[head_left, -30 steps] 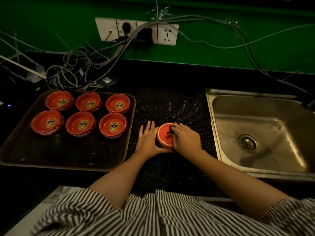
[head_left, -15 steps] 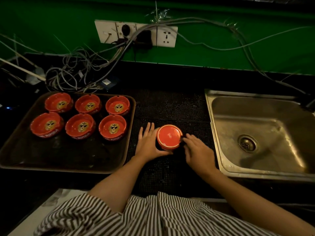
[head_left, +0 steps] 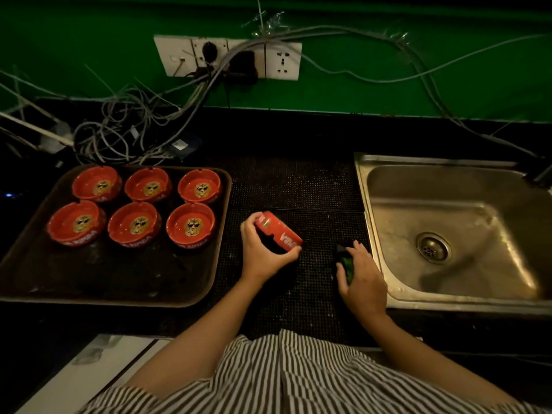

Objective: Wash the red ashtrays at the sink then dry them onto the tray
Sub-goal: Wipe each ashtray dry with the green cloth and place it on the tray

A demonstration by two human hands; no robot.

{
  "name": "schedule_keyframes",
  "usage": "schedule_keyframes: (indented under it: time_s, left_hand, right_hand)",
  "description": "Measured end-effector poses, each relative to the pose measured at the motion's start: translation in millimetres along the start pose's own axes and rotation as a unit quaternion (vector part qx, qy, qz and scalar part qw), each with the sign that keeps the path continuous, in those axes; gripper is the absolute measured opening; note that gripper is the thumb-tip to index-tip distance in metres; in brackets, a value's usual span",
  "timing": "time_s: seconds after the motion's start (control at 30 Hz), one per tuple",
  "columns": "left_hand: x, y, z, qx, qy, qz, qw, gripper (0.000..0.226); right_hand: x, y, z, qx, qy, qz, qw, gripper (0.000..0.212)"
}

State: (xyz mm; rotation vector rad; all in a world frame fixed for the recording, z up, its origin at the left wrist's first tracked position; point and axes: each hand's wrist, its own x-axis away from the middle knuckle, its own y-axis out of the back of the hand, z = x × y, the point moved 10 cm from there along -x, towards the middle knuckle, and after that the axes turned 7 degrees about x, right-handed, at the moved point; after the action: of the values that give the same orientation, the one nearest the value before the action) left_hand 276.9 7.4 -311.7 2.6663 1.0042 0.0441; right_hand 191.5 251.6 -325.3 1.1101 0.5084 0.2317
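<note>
Head view, left hand (head_left: 263, 252): fingers clasp a red ashtray (head_left: 279, 231), tilted on edge above the mat, likely to expose its underside.
Right hand (head_left: 363, 279): fingers curl round a dark green scrubber (head_left: 346, 264), beside the sink (head_left: 388, 291).
Tray (head_left: 119, 279): six ashtrays, upright in two rows.
Room: dark desk (head_left: 298, 135), green wall, tangled cables.

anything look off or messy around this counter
Yes: a loose tangle of cables hangs from the wall sockets onto the counter behind the tray, close to a wet sink. The six trayed ashtrays sit neatly upright.
</note>
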Motion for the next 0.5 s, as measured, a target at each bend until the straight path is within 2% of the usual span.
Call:
schedule_keyframes:
  time_s: [0.1, 0.17, 0.23, 0.33, 0.43, 0.5]
  left_hand:
    - [-19.1, -6.1, -11.4, -0.050, -0.011, 0.107, 0.993, 0.109]
    - [-25.8, -15.6, -22.3, -0.097, -0.039, 0.207, 0.973, 0.116]
    - [-27.7, -30.4, -34.1, -0.169, -0.077, 0.306, 0.934, 0.122]
    - [-21.0, -55.9, -42.8, -0.279, -0.118, 0.426, 0.852, 0.129]
    - [-6.5, -75.0, -37.4, -0.350, -0.138, 0.484, 0.790, 0.135]
    - [-1.1, -79.8, -31.9, -0.360, -0.130, 0.492, 0.782, 0.136]
  right_hand:
    - [-0.1, 1.1, 0.6, -0.002, 0.003, -0.005, 1.000, 0.042]
    - [-0.2, 1.2, 1.1, -0.003, 0.007, -0.006, 1.000, 0.042]
    - [-0.6, 1.2, 1.0, -0.004, 0.008, -0.007, 1.000, 0.042]
    - [-0.6, 1.3, 1.1, -0.003, 0.008, -0.007, 1.000, 0.042]
    - [-0.8, 1.9, 1.5, -0.005, 0.009, -0.008, 1.000, 0.041]
    - [-0.9, 2.9, 1.5, -0.007, 0.007, -0.010, 1.000, 0.041]
